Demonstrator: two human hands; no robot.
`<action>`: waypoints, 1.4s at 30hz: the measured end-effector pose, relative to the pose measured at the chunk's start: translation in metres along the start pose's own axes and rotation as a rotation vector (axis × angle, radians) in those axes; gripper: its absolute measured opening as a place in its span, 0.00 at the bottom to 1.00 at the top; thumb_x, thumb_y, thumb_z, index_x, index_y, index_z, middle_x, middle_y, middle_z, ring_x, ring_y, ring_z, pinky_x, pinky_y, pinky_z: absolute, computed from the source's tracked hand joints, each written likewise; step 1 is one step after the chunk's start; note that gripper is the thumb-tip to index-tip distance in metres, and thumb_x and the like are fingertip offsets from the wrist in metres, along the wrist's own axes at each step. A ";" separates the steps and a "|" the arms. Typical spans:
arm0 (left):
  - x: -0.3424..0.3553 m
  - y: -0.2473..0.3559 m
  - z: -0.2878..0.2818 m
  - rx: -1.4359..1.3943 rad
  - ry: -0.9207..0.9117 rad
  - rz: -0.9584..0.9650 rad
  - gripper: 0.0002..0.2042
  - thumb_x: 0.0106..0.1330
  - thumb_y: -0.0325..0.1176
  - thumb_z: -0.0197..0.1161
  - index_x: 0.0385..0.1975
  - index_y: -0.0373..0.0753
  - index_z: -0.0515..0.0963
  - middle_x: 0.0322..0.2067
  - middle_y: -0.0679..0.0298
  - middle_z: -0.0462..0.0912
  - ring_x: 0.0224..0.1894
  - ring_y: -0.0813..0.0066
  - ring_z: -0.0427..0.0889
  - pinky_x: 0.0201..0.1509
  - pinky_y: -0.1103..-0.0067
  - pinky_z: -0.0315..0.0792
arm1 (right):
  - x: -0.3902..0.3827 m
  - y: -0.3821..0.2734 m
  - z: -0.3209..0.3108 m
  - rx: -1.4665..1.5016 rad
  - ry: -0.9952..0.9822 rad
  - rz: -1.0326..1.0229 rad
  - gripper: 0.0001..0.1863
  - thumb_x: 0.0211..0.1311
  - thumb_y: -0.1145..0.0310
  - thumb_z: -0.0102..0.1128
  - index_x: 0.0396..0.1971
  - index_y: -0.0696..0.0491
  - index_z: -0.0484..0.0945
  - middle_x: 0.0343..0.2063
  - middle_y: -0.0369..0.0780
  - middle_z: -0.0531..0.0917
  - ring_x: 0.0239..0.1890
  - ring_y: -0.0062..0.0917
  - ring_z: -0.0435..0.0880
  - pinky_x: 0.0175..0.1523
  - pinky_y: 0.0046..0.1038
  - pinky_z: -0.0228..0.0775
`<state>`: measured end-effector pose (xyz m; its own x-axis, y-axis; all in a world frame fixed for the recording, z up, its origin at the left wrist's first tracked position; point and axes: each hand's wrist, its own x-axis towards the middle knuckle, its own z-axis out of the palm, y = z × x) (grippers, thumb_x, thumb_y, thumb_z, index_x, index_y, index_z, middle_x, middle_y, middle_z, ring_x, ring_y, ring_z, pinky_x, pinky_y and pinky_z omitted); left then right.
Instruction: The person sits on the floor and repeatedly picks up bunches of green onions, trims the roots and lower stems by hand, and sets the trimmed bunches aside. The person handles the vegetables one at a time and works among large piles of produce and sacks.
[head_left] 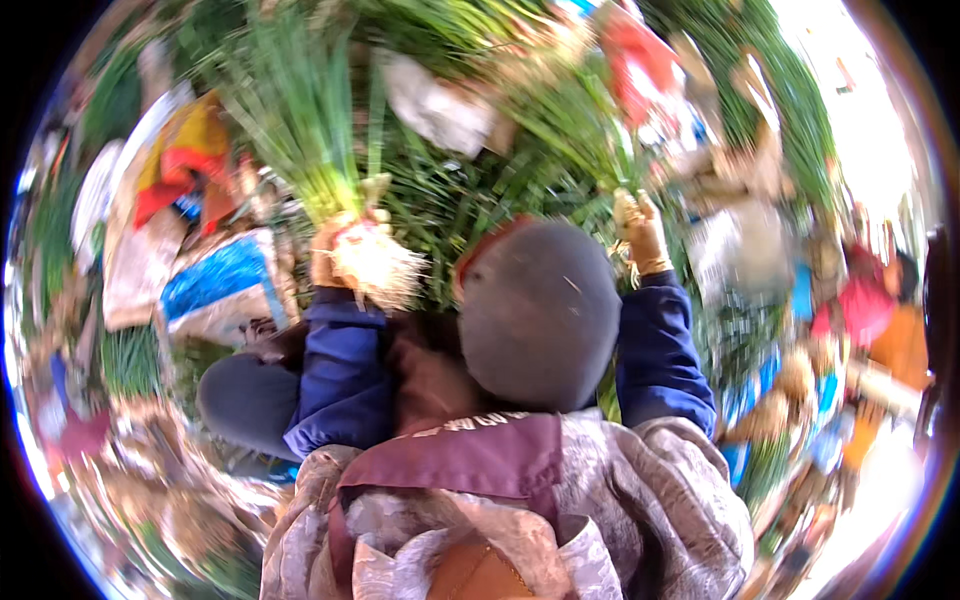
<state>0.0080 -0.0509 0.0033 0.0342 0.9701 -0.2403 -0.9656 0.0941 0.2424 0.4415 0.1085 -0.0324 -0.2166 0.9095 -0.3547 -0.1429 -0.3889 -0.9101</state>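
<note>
In my left hand [326, 252] is a thick bunch of green onions [292, 130], gripped near the white ends. Its pale, stringy roots [378, 262] hang toward me, and the leaves fan away to the far left. My right hand [646, 236] is closed around the lower stems of a smaller, thinner bunch of green onions [575, 120], whose leaves point away and to the left. The two bunches are apart. Loose green leaves [450, 200] cover the ground between my hands. Motion blurs both bunches, and the fingers of my left hand are partly hidden behind the roots.
A blue and white sack [220, 285] and a yellow and red bag [190, 155] lie at left. White plastic [435, 105] and a red bag [640, 65] lie ahead. More green onions [780, 110] are heaped at far right. A person in red [860, 305] is beyond, at right.
</note>
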 end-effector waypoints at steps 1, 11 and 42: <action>0.000 -0.002 -0.001 -0.051 0.072 0.058 0.23 0.56 0.32 0.60 0.52 0.32 0.68 0.43 0.53 0.76 0.36 0.66 0.78 0.44 0.70 0.77 | -0.037 -0.018 -0.025 -0.111 0.008 -0.018 0.11 0.67 0.65 0.55 0.43 0.54 0.77 0.28 0.31 0.78 0.27 0.13 0.72 0.33 0.16 0.64; -0.027 -0.056 0.018 0.021 0.232 0.091 0.21 0.56 0.33 0.60 0.49 0.31 0.70 0.39 0.53 0.77 0.35 0.64 0.78 0.46 0.67 0.76 | -0.314 0.073 -0.200 -0.134 0.921 0.120 0.17 0.66 0.60 0.56 0.49 0.53 0.75 0.42 0.36 0.81 0.41 0.22 0.79 0.47 0.24 0.69; -0.032 -0.055 0.053 0.421 0.261 0.185 0.18 0.57 0.33 0.60 0.45 0.30 0.72 0.34 0.53 0.78 0.35 0.63 0.79 0.47 0.65 0.75 | -0.387 0.217 -0.201 -1.063 0.950 0.738 0.32 0.61 0.47 0.51 0.57 0.57 0.66 0.49 0.56 0.76 0.50 0.51 0.76 0.54 0.42 0.68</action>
<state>0.0739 -0.0756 0.0470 -0.2442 0.8960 -0.3709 -0.7607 0.0602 0.6463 0.6889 -0.2981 -0.1355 0.7770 0.4931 -0.3913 0.5079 -0.8583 -0.0730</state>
